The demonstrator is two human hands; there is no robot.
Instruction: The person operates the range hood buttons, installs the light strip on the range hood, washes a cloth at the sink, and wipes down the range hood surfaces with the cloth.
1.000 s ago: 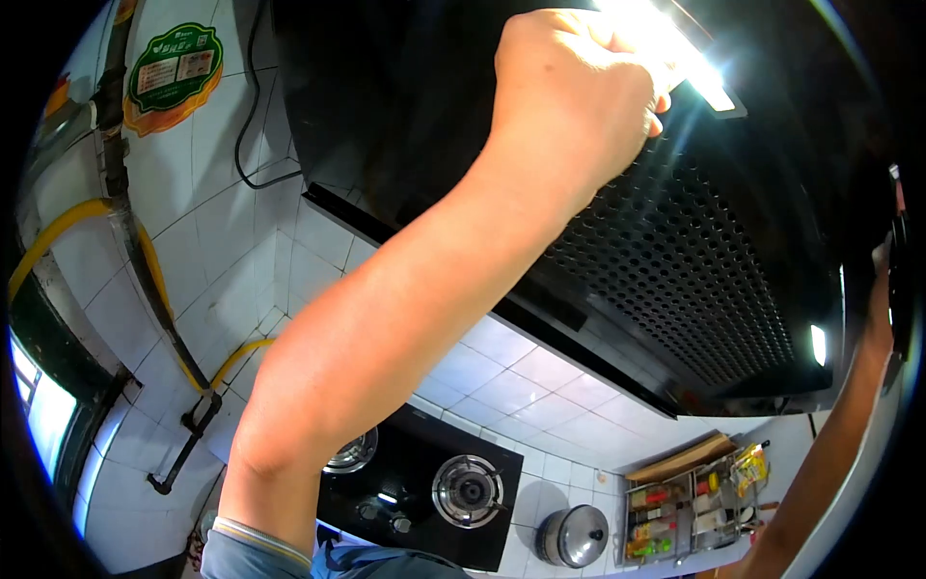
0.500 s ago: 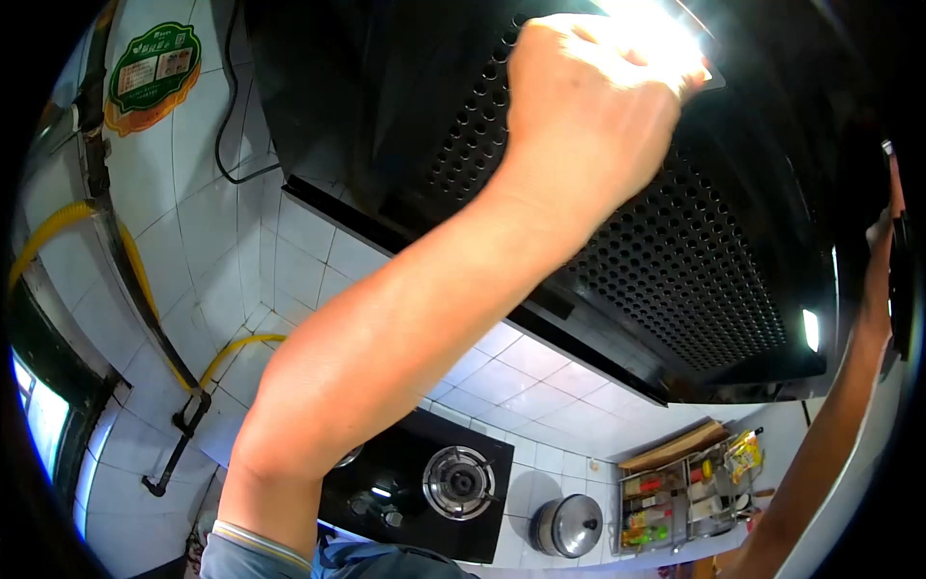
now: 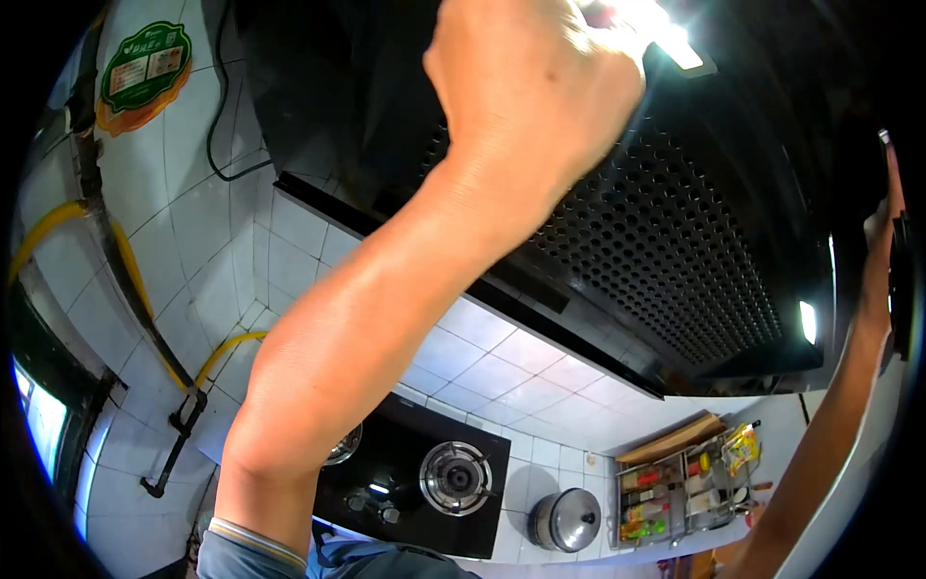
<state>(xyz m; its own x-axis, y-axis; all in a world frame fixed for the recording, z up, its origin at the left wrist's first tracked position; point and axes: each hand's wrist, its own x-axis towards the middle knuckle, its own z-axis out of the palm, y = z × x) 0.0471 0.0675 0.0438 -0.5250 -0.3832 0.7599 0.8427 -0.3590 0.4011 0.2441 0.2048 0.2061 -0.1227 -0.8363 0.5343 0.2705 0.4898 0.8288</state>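
Range hood point(image 3: 772, 212), black, fills upper right, underside facing camera. Left hand point(image 3: 540, 82) raised to it, right beside a lit lamp point(image 3: 683, 50); fingers curled, tips lost in glare and behind the hand, so can't tell if they're clamped on anything. Perforated filter panel point(image 3: 666, 256) just below hand; second lamp point(image 3: 807, 322) near hood's far end. Dim bare forearm point(image 3: 844, 415) along right edge; own right arm or reflection unclear, its grip can't be told. Below: black gas stove point(image 3: 386, 439), lidded metal pot point(image 3: 569, 521) near it on white tile, then wire rack point(image 3: 681, 497) with bottles. Green-and-orange sticker point(image 3: 145, 68) and yellow hose point(image 3: 46, 228), left wall.
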